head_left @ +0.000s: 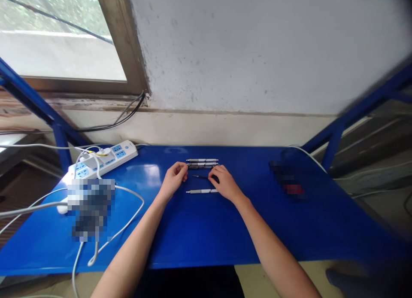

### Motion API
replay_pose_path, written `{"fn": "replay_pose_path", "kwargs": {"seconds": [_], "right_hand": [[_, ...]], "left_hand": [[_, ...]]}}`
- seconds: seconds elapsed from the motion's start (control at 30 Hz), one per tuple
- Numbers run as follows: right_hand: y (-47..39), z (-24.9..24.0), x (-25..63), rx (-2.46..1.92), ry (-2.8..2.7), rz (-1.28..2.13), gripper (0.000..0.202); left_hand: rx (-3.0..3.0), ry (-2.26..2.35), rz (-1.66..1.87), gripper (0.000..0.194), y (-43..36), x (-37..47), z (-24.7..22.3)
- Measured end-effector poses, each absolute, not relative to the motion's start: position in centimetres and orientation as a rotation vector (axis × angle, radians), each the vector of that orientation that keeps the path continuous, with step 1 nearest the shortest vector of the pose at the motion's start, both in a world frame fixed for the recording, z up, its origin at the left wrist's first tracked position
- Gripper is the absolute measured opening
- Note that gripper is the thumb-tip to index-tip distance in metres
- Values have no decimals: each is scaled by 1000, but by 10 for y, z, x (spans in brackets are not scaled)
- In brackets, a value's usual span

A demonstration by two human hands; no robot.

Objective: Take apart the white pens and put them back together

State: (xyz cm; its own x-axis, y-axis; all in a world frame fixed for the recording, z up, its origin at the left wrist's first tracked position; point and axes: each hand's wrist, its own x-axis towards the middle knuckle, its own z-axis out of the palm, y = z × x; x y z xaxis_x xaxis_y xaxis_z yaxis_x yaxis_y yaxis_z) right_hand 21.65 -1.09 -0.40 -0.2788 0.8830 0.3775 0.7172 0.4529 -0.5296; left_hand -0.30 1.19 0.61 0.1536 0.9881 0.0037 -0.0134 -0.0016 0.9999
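A slim black pen (201, 177) points its tip to the left, its other end between the fingers of my right hand (224, 183). My left hand (174, 177) has its fingers curled together by the left ends of the upper pens; whether anything is in them is hidden. Above the black pen lie a white pen (201, 160), a second white pen (206, 163) and a dark pen (202, 167), side by side and roughly parallel. Below it is another white pen (202, 191) with a grey grip, its right end covered by my right hand.
On the left of the blue table (199, 233) stands a white power strip (122, 154) with plugs and loose white cables (137, 212). A blurred-out item (93, 210) lies in front of it. Dark and red items (292, 188) lie on the right. Blue frame posts flank the table.
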Motion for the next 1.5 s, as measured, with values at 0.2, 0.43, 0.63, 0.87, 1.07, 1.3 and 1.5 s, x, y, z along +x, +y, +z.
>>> {"fn": "replay_pose_path", "kwargs": {"seconds": [0.2,0.43,0.63,0.87,1.07,1.3,1.5], "right_hand": [[-12,0,216,-1353,-1856,559,12],[-14,3,214,-1297,-1794,667,12],[-14,7,214,-1288,-1769,703,15],[-12,8,218,-1277,-1673,742,16],[-12,11,223,-1285,-1693,773,19],[-12,14,226,-1275,-1602,851,16],[-10,9,222,-1154,-1256,1076,25]], "left_hand": [[1310,1075,1100,27,12,-4,4],[1374,1063,1096,25,12,-4,1],[1408,1043,1072,25,12,-5,1],[1384,1048,1074,28,10,-6,5],[1417,986,1057,30,6,-5,10],[1421,980,1043,30,6,-6,9],[1468,1018,980,32,4,-8,14]]}}
